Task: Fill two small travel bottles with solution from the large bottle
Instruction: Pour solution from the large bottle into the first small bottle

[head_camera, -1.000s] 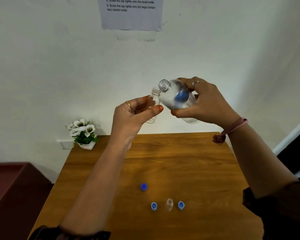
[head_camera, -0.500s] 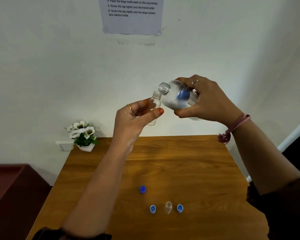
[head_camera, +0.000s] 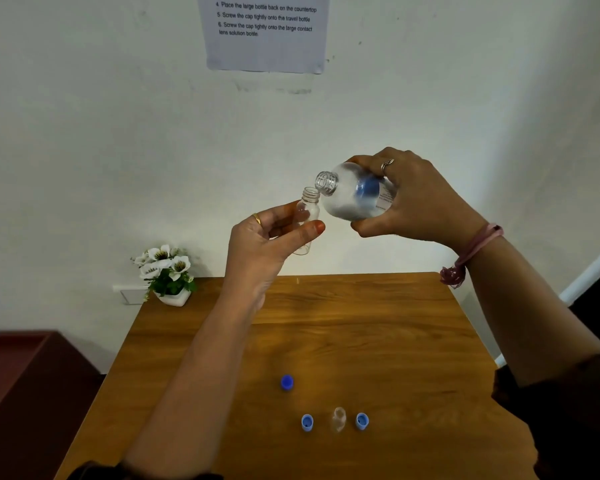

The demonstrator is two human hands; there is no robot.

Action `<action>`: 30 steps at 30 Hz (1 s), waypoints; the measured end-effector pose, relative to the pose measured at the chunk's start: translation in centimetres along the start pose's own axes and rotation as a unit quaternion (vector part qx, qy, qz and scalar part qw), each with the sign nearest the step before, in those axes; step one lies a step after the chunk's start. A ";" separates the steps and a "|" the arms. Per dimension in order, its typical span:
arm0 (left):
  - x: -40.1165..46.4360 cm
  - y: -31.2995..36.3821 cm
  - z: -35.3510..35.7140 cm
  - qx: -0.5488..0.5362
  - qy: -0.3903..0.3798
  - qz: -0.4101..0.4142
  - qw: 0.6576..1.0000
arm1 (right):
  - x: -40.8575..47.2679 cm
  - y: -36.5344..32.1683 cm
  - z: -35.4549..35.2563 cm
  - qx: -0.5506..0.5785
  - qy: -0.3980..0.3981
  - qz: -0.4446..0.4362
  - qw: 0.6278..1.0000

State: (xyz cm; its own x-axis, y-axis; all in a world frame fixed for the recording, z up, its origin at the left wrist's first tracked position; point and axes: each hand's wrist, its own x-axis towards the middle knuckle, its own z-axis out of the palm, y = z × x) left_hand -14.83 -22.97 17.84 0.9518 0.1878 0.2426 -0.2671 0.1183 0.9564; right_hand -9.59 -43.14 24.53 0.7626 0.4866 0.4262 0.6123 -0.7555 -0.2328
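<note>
My left hand [head_camera: 264, 242] holds a small clear travel bottle [head_camera: 307, 211] upright in the air, thumb across its front. My right hand [head_camera: 420, 199] grips the large clear bottle [head_camera: 355, 195] with a blue label, tipped to the left so its open mouth sits just above and beside the small bottle's neck. No stream of liquid is visible. A second small clear travel bottle [head_camera: 338, 418] stands on the wooden table [head_camera: 378, 323] between two light blue caps [head_camera: 307, 422] [head_camera: 362, 420]. A darker blue cap [head_camera: 287, 382] lies a little farther back.
A small white pot of white flowers [head_camera: 167, 273] stands at the table's far left corner by the wall. A paper instruction sheet [head_camera: 265, 32] hangs on the wall. A dark red cabinet [head_camera: 18, 375] is left of the table.
The large bottle's mouth has dropped closer to the small bottle's neck, tilting further. Both hands stay raised together; the view has shifted slightly upward.
</note>
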 end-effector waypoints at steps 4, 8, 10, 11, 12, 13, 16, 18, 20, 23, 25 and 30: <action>0.2 -0.2 -0.1 0.002 0.000 -0.001 1.000 | 0.3 0.4 0.1 -0.010 -0.006 -0.002 1.000; 0.3 -0.5 -0.1 0.007 -0.002 -0.006 1.000 | 0.5 0.7 0.1 -0.021 -0.013 -0.006 1.000; 0.4 -0.6 -0.1 0.010 -0.001 -0.008 1.000 | 0.7 0.8 0.1 -0.022 -0.015 -0.007 1.000; 0.5 -0.6 -0.2 0.011 0.000 -0.010 1.000 | 0.8 0.8 0.1 -0.022 -0.017 -0.008 1.000; 0.5 -0.7 -0.2 0.013 0.002 -0.012 1.000 | 0.8 0.8 0.1 -0.022 -0.020 -0.009 1.000; 0.5 -0.7 -0.2 0.016 0.002 -0.014 1.000 | 0.9 0.9 0.0 -0.024 -0.022 -0.011 0.999; 0.6 -0.9 -0.2 0.021 0.005 -0.017 1.000 | 1.1 0.8 -0.1 -0.032 -0.026 -0.018 0.999; 0.7 -1.0 -0.2 0.020 0.005 -0.016 1.000 | 1.2 0.9 -0.1 -0.035 -0.027 -0.019 0.999; 0.8 -1.1 -0.2 0.020 0.004 -0.015 1.000 | 1.3 0.8 -0.1 -0.038 -0.027 -0.020 0.999; 0.8 -1.2 -0.1 0.019 0.006 -0.016 1.000 | 1.4 0.8 -0.1 -0.039 -0.027 -0.022 0.999; 0.9 -1.2 -0.1 0.018 0.007 -0.016 1.000 | 1.5 0.9 0.0 -0.039 -0.029 -0.020 0.999; 1.1 -1.3 0.0 0.016 0.004 -0.015 1.000 | 1.6 1.0 -0.1 -0.044 -0.032 -0.019 0.998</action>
State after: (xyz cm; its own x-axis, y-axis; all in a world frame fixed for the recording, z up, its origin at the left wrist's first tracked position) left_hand -13.44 -22.88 16.83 0.9580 0.1922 0.2127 -0.2335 0.0931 0.9679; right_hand -7.73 -43.15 25.06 0.7521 0.5416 0.3755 0.6233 -0.7697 -0.1383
